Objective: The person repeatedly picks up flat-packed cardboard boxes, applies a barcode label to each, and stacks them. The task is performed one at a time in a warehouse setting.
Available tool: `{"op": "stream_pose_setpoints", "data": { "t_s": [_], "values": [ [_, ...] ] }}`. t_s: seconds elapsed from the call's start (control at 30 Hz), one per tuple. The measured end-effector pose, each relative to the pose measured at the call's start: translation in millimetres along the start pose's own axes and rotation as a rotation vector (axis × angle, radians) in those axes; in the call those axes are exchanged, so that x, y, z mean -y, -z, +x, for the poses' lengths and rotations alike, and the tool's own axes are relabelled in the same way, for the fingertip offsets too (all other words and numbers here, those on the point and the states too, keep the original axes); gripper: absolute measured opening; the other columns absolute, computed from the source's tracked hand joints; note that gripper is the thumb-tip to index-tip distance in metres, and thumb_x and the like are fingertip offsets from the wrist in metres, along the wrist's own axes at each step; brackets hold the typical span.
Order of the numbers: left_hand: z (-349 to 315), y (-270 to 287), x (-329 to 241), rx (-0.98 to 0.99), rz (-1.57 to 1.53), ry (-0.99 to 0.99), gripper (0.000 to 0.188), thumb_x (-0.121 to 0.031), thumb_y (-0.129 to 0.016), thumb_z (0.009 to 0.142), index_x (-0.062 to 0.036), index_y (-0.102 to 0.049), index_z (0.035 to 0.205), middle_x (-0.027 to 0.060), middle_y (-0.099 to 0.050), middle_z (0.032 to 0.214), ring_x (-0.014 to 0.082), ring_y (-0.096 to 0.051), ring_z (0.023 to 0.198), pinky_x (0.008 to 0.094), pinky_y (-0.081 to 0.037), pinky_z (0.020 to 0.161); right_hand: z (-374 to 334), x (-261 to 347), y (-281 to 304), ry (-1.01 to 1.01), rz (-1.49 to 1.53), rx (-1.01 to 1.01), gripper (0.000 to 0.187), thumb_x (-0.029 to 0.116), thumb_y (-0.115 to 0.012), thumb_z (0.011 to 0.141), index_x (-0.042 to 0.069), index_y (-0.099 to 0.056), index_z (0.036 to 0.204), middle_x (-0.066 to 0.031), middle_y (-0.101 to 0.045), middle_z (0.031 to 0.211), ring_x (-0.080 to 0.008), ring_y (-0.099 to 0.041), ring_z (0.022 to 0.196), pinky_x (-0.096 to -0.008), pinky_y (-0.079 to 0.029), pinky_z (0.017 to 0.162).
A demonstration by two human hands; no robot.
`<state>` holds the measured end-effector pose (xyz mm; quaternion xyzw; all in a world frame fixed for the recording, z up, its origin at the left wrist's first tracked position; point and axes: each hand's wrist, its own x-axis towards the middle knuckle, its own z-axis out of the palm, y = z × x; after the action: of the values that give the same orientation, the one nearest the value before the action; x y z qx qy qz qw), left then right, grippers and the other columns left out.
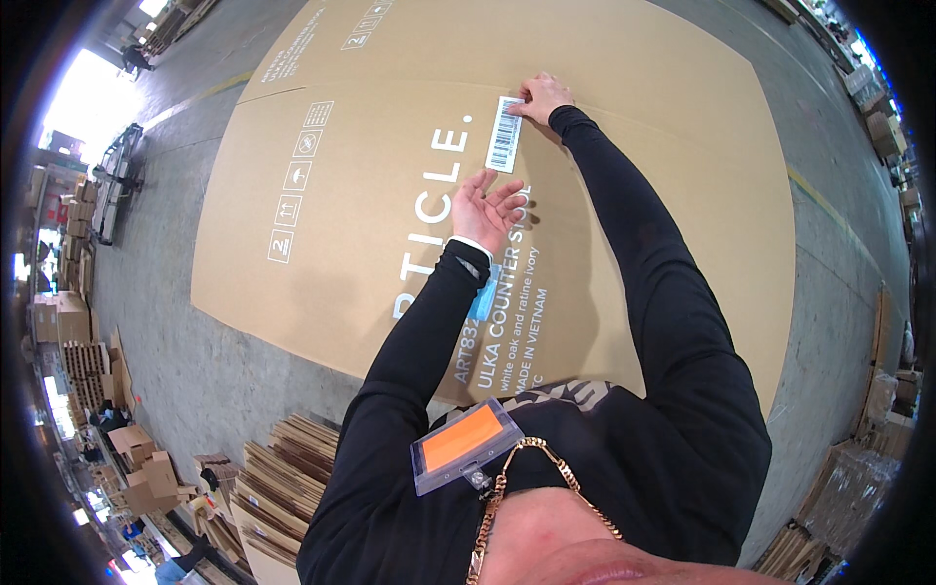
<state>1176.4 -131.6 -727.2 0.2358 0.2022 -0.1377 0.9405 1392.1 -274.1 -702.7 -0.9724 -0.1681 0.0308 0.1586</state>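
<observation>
A white barcode label (503, 136) lies along the upper middle of a large flat sheet of printed brown cardboard (673, 127). My right hand (546, 98) is at the label's upper right corner, fingers closed with thumb and forefinger pinching that edge. Just below the label's lower end is my left hand (487, 207), palm turned up and fingers loosely spread, holding nothing. Beside my left wrist shows a light blue strip (486, 295), partly hidden by the sleeve.
A stack of flattened cardboard (283, 478) stands at the lower left, with open boxes (148, 478) and pallets (88, 375) farther left. Grey concrete floor (185, 312) surrounds the sheet. Plastic-wrapped goods (853, 492) stand at the lower right. A badge holder (466, 444) hangs at my chest.
</observation>
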Motion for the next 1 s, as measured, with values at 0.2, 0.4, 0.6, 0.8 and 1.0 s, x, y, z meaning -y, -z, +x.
{"op": "stream_pose_setpoints", "data": {
  "t_s": [0.2, 0.4, 0.6, 0.8, 1.0],
  "values": [
    [-2, -2, 1, -0.015, 0.001, -0.006, 0.041, -0.038, -0.051, 0.097, -0.0091, -0.048, 0.126, 0.0195, -0.067, 0.106, 0.0320, -0.069, 0.087, 0.0418, -0.054, 0.073, -1, 2, 0, -0.002, -0.009, 0.000, 0.048, 0.052, -0.078, 0.074, 0.016, -0.071, 0.105, -0.0106, -0.060, 0.120, -0.0289, -0.052, 0.123, -0.0500, -0.041, 0.101],
    [-7, 8, 8, -0.227, 0.251, -0.083, 0.034, -0.030, -0.055, 0.094, -0.0099, -0.052, 0.122, 0.0182, -0.067, 0.103, 0.0301, -0.068, 0.079, 0.0407, -0.055, 0.071, -4, 4, 0, 0.006, 0.014, -0.029, 0.045, 0.050, -0.078, 0.074, 0.016, -0.070, 0.104, -0.0098, -0.060, 0.118, -0.0283, -0.053, 0.122, -0.0479, -0.042, 0.101],
    [-8, -26, 19, -0.137, 1.868, -0.982, 0.059, -0.040, -0.059, 0.089, -0.0011, -0.049, 0.132, 0.0176, -0.056, 0.131, 0.0328, -0.052, 0.122, 0.0538, -0.039, 0.103, -8, -4, -4, 0.007, 0.018, -0.066, 0.043, 0.049, -0.079, 0.074, 0.016, -0.070, 0.101, -0.0107, -0.060, 0.116, -0.0293, -0.053, 0.120, -0.0475, -0.043, 0.101],
    [6, -2, 17, -0.094, 2.348, -0.832, 0.091, -0.060, -0.055, 0.087, -0.0004, -0.031, 0.151, 0.0250, -0.023, 0.159, 0.0363, -0.017, 0.150, 0.0668, -0.005, 0.115, 11, 3, -7, 0.011, 0.038, -0.069, 0.058, 0.049, -0.079, 0.074, 0.010, -0.063, 0.114, -0.0155, -0.058, 0.122, -0.0320, -0.053, 0.122, -0.0474, -0.044, 0.101],
    [-8, -3, 24, 0.038, 2.297, -0.843, 0.090, -0.059, -0.057, 0.087, -0.0023, -0.031, 0.152, 0.0285, -0.021, 0.158, 0.0402, -0.016, 0.150, 0.0690, -0.007, 0.113, 28, -37, 8, -0.236, 0.440, -0.349, 0.066, 0.041, -0.069, 0.087, 0.003, -0.045, 0.136, -0.0231, -0.056, 0.129, -0.0412, -0.055, 0.120, -0.0477, -0.045, 0.103]
  ]
}}
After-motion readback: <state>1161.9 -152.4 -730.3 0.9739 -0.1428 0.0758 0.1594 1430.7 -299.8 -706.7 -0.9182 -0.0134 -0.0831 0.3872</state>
